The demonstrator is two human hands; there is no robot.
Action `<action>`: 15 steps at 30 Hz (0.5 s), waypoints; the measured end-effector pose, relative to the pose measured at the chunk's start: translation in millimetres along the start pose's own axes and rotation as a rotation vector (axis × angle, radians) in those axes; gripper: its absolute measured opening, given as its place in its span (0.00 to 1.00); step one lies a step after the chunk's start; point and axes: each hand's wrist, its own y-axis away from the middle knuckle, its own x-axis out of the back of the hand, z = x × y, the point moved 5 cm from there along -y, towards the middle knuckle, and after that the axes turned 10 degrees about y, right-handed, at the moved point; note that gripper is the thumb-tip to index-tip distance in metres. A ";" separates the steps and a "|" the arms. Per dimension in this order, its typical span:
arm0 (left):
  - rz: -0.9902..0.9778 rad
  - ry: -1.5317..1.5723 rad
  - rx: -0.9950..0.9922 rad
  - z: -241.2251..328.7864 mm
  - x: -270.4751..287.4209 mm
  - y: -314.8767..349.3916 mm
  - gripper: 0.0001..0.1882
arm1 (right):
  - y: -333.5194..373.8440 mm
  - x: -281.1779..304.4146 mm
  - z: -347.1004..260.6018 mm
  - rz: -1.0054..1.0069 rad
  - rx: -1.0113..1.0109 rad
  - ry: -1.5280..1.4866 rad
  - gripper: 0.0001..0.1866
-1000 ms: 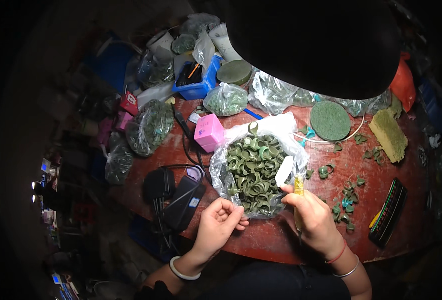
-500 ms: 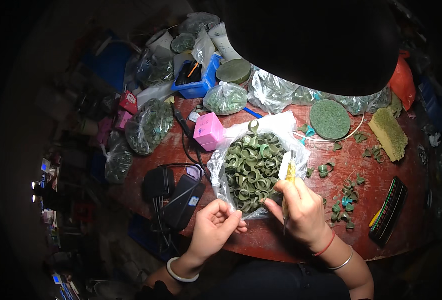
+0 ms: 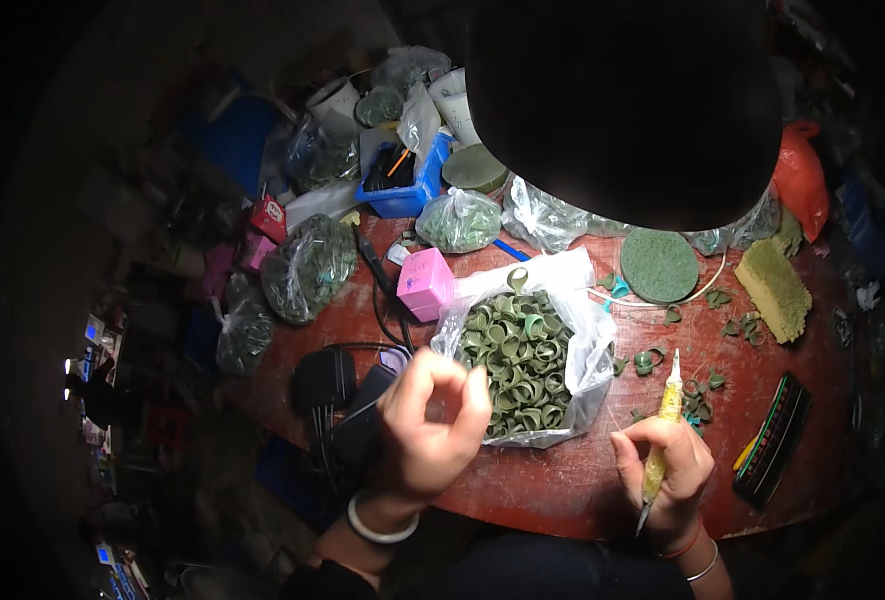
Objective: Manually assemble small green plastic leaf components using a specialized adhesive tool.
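Note:
My right hand (image 3: 674, 465) grips a slim double-ended tool with a yellow wrapped handle (image 3: 669, 405); pointed tips show above and below the fingers. Raised in front of the bag's left side, my left hand (image 3: 430, 425) is curled, thumb up near the forefinger, slightly blurred. Whatever it pinches, if anything, I cannot make out. Between the hands stands an open clear plastic bag (image 3: 592, 350), its rim turned outward. It is full of dark green ring-shaped pieces (image 3: 515, 365), with a brighter green one among them.
Loose green rings (image 3: 697, 400) lie right of the bag, near a round green disc (image 3: 659, 266), a yellow-green sponge-like block (image 3: 774, 290) and a black tray (image 3: 772, 440). Left are a pink box (image 3: 426, 285) and black adapters (image 3: 324, 380). Filled bags (image 3: 459, 220) and a blue bin (image 3: 402, 200) stand behind.
My right hand has moved away from the bag, rightward and down, with the tool. A white piece beside the tool no longer shows there. My left hand has risen.

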 end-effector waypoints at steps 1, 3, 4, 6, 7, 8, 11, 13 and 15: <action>0.012 -0.068 -0.121 5.3 -7.6 -16.7 0.07 | 3.8 0.8 2.9 0.005 0.000 0.006 0.11; 0.007 -0.174 -0.280 6.3 -29.9 -50.5 0.08 | 13.1 2.7 11.2 0.072 -0.037 0.030 0.11; -0.041 -0.181 -0.218 -6.0 -34.2 -58.8 0.14 | 16.7 1.5 11.4 0.084 -0.016 0.044 0.12; -0.114 -0.315 -0.244 -39.7 -52.5 -67.0 0.17 | 26.0 -1.9 24.4 0.102 -0.028 0.078 0.12; -0.142 -0.333 -0.229 -45.7 -56.5 -69.7 0.18 | 27.9 -2.4 27.6 0.108 -0.035 0.089 0.12; -0.220 -0.340 -0.153 -49.1 -53.8 -68.1 0.19 | 27.3 -1.5 27.6 0.103 -0.023 0.094 0.12; -0.099 -0.189 -0.036 -49.2 -45.1 -61.8 0.11 | 26.8 0.1 30.3 0.114 -0.036 0.100 0.12; -0.038 -0.091 0.042 -42.0 -32.8 -57.4 0.08 | 25.0 0.4 27.1 0.106 -0.011 0.079 0.12; -0.003 0.148 0.127 -38.9 -25.3 -46.7 0.09 | 24.3 1.8 24.1 0.094 0.020 0.056 0.13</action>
